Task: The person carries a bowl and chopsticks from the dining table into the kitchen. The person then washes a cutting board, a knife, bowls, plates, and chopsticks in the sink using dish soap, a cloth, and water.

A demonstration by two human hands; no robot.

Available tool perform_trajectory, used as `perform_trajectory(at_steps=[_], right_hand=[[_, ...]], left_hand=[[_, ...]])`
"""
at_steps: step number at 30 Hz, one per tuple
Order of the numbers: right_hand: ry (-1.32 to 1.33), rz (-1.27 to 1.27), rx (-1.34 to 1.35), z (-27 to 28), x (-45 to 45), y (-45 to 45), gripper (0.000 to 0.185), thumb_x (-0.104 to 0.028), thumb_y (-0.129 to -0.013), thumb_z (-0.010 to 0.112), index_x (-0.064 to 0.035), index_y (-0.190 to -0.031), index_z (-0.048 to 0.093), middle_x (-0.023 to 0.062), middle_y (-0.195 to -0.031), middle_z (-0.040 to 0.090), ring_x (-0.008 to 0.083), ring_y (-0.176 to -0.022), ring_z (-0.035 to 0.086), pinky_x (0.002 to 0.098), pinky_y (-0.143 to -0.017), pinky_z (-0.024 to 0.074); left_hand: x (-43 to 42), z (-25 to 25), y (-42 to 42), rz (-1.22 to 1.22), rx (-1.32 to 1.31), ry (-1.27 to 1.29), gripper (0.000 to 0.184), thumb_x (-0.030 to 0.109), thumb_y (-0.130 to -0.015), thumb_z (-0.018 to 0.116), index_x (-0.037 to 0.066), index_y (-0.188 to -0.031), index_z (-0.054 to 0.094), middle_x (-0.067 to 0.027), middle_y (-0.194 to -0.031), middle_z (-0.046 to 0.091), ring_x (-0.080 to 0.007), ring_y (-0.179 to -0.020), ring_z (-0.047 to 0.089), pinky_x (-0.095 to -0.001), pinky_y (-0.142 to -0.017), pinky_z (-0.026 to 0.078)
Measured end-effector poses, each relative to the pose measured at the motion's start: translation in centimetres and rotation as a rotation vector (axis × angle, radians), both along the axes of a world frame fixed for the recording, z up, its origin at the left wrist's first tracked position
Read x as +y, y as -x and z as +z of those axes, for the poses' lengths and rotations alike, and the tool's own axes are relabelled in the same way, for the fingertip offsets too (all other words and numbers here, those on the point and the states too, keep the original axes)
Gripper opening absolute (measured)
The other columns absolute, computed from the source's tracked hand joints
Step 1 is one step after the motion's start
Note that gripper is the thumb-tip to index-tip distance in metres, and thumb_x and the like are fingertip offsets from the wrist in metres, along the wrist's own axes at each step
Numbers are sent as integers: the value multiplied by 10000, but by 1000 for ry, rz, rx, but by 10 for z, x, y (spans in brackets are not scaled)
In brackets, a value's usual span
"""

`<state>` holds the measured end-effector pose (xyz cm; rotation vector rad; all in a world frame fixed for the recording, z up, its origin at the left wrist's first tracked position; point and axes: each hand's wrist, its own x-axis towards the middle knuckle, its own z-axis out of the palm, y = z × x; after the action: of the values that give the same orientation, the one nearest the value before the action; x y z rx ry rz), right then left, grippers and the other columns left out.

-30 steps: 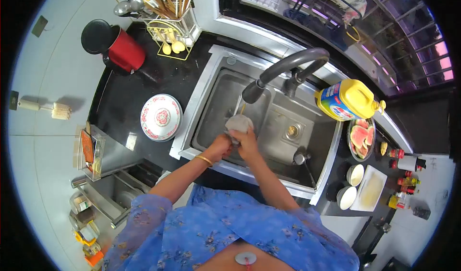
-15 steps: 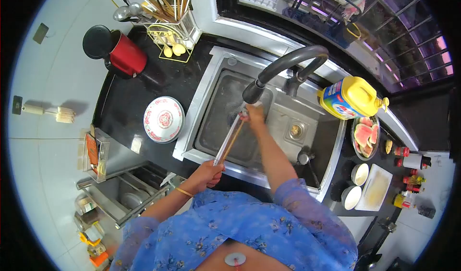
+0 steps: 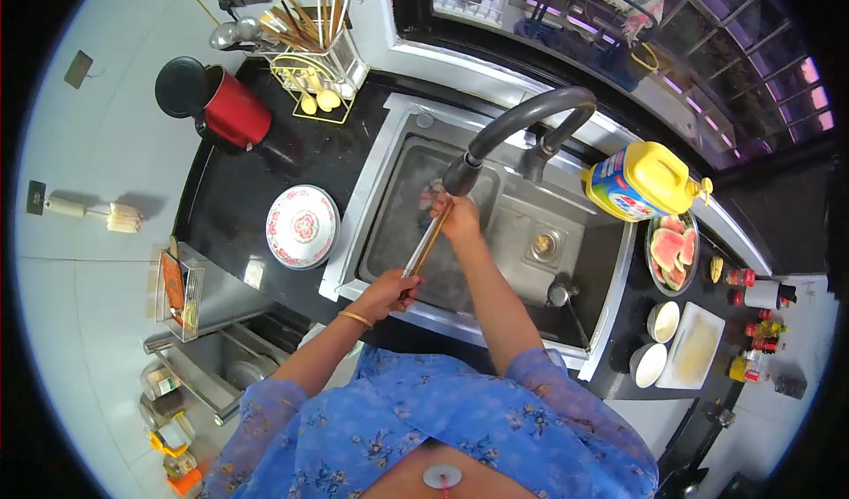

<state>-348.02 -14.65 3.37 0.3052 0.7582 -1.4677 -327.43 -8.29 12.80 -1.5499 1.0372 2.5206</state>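
Note:
A bundle of long thin sticks, like chopsticks (image 3: 427,248), slants over the left sink basin (image 3: 389,234). My left hand (image 3: 386,295) is closed round their lower end near the front rim. At their upper end, under the dark faucet head (image 3: 462,176), my right hand (image 3: 456,217) is closed on them. Something pinkish and pale, perhaps a cloth, shows beside my right fingers; it is partly hidden. The right basin (image 3: 522,260) has a drain and a ladle-like utensil (image 3: 561,294).
Left of the sink are a patterned plate (image 3: 302,226), a red kettle (image 3: 237,110) and a utensil rack (image 3: 340,61). On the right stand a yellow detergent bottle (image 3: 638,181), a bowl of watermelon pieces (image 3: 670,250), two white bowls (image 3: 648,365) and a cutting board (image 3: 692,349).
A second ago both hands were together round a pale cloth; since then they have spread along the sticks. In the last half second my left hand has risen slightly and my right hand has shifted left.

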Motion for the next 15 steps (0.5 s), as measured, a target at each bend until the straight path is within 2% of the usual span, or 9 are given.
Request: perform_trajectory(at_steps=[1,2,6,8,9,11,15], right_hand=[[167,55,-140,-4,-3,2,174,-212,-880,396,-72,-825,484,51,-646,484,216,-545,463,385,-530,432],[331,109,-280,-9,-5,5,198,-218,-872,377,-68,-781,469,57,-637,463,218,-547,447,396,-533,423],[291,95,-243,-3,-3,7,263,-233,-880,332,-52,-795,503,96,-680,503,258,-600,491,422,-605,454],[65,86,-33,3,-4,11,279,-241,-880,354,-36,-877,543,145,-758,565,307,-694,561,457,-712,476],[62,86,-30,5,-5,13,279,-241,-880,354,-36,-877,543,145,-758,565,307,-694,561,457,-712,476],[13,156,57,6,-5,21,330,-259,-888,359,-16,-977,563,178,-849,611,346,-825,600,482,-795,475],[113,265,82,9,-2,40,322,-242,-887,391,-6,-1034,553,216,-932,613,360,-882,603,492,-816,473]], left_hand=[[-2,-3,-4,7,-2,2,257,303,-906,487,55,-931,552,16,-620,435,-79,-483,391,-214,-392,295],[-4,-7,-9,123,42,-56,255,298,-904,496,53,-934,559,12,-639,450,-75,-498,404,-207,-393,292],[-18,-24,-30,395,92,-177,260,293,-894,524,42,-947,564,-16,-695,506,-64,-519,418,-179,-392,279],[-24,-46,-43,422,148,-184,243,262,-887,537,29,-952,565,-37,-732,535,-62,-522,410,-166,-391,274],[-30,-50,-45,460,149,-132,233,242,-886,536,22,-958,566,-50,-737,542,-66,-523,414,-170,-390,277],[-40,-52,-45,589,166,-128,208,178,-880,537,-5,-975,567,-75,-742,542,-82,-528,429,-177,-395,287],[-70,-66,-33,741,249,-76,219,160,-875,539,-28,-982,569,-78,-765,529,-103,-547,444,-194,-407,302]])
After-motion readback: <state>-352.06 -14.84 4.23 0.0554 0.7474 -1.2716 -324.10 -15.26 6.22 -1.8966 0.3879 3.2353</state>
